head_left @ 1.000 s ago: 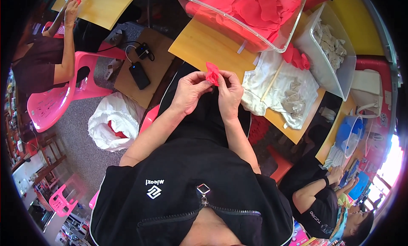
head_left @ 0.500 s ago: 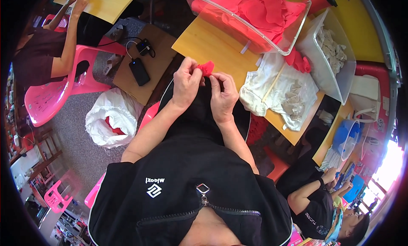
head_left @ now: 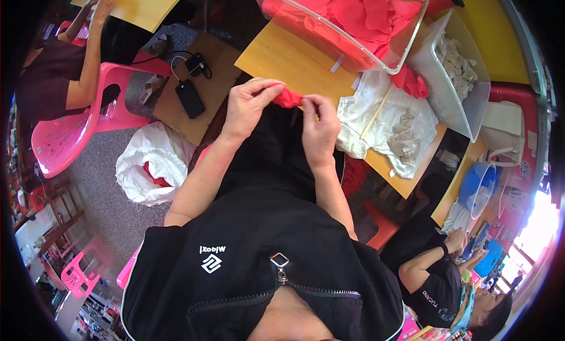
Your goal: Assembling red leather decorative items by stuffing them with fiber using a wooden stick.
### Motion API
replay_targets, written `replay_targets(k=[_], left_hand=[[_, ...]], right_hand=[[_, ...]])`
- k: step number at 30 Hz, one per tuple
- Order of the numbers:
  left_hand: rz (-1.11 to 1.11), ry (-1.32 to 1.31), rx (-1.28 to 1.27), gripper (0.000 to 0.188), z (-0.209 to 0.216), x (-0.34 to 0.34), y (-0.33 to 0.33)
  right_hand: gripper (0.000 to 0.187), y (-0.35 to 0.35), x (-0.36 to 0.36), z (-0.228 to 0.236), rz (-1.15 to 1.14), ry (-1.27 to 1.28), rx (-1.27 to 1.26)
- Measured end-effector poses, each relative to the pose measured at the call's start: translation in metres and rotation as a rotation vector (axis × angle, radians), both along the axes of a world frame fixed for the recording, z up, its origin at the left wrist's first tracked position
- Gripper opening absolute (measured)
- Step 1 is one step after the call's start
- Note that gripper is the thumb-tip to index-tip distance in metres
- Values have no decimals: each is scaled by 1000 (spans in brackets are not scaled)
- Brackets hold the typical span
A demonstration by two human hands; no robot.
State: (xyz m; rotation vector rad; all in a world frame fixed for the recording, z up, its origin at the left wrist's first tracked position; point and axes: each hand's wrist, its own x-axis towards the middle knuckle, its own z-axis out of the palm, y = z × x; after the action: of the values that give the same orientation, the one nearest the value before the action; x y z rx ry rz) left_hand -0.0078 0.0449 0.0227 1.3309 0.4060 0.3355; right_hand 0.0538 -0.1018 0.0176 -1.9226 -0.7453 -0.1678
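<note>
Red cloth (head_left: 289, 98): a small bunched strip, drawn out between two hands; it sits above a black-clothed lap, near the edge of the table (head_left: 288, 52)
Left hand (head_left: 244, 108): gripping the left end of the red cloth between thumb and bent fingers; palm turned inward
Right hand (head_left: 321, 126): pinching the right end of the red cloth between thumb and fingertips; the other fingers curl toward the palm
Clear tub (head_left: 395, 68): beyond the hands on the table; heaped with flat red pieces (head_left: 353, 14)
White garment (head_left: 359, 114): spread on the table, to the right of the right hand; a thin stick (head_left: 376, 112) lies across it; beige scraps (head_left: 405, 138) are piled toward its right side; a crumpled red bundle (head_left: 412, 85) rests at its upper edge, near the clear tub
Second tub (head_left: 435, 82): translucent, to the right of the clear tub; filled with pale scraps (head_left: 456, 64)
White sack (head_left: 132, 170): on the floor at left, mouth open, something red showing inside; near it, a brown board (head_left: 220, 61) carries a black device (head_left: 189, 98) with a white cable
Co-workers: one (head_left: 53, 79) at upper left, by a pink chair (head_left: 65, 141), arms stretched to another yellow table (head_left: 141, 8); a second (head_left: 435, 288) at lower right, dark-shirted, hands close together near a blue tub (head_left: 471, 185)
</note>
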Motion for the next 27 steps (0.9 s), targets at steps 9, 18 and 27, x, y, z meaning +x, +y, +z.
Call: replay_targets(k=[9, 18, 27], left_hand=[[-26, 3, -481, 22, -6, 1, 1], [-161, 1, -644, 27, -23, -23, 11], [-218, 261, -546, 25, -40, -39, -2]], right_hand=[[10, -34, 7, 10, 127, 1154, 630], [11, -117, 91, 40, -387, 462, 619], [18, -141, 144, 39, -749, 2, -190]])
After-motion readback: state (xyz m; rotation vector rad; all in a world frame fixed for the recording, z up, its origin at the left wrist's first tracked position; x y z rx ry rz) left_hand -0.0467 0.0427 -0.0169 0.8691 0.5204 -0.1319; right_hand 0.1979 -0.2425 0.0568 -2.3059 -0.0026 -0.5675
